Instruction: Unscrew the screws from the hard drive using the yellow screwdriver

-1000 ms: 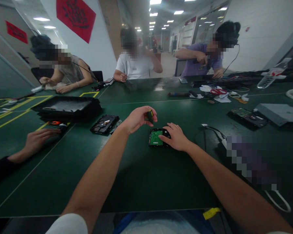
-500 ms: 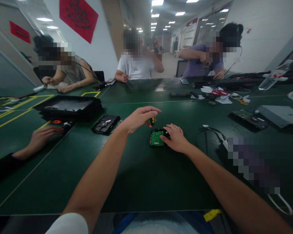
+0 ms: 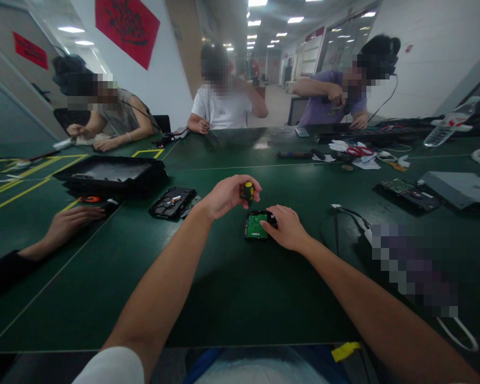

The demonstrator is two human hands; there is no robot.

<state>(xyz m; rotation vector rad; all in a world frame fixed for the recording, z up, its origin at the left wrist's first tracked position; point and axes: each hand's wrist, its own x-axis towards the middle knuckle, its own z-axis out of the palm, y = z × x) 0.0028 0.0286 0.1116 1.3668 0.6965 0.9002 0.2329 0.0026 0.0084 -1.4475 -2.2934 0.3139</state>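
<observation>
A hard drive [image 3: 255, 226] lies on the green table [image 3: 232, 288] with its green circuit board facing up. My left hand [image 3: 228, 196] is closed around the black and yellow handle of a small screwdriver [image 3: 248, 191], held upright just above the drive's far edge. My right hand [image 3: 287, 228] rests on the drive's right side, fingers curled over it and pressing it down.
A second opened drive [image 3: 172, 202] lies to the left, beside a black tray [image 3: 110, 176]. Another person's hand [image 3: 70, 223] rests at the left. Cables [image 3: 346, 213], a circuit board [image 3: 408, 192] and a grey box [image 3: 460, 186] sit at the right. Three people sit across the table.
My left hand's fingers opened half a second ago and have closed round the screwdriver handle again, turning it. My right hand stayed on the drive.
</observation>
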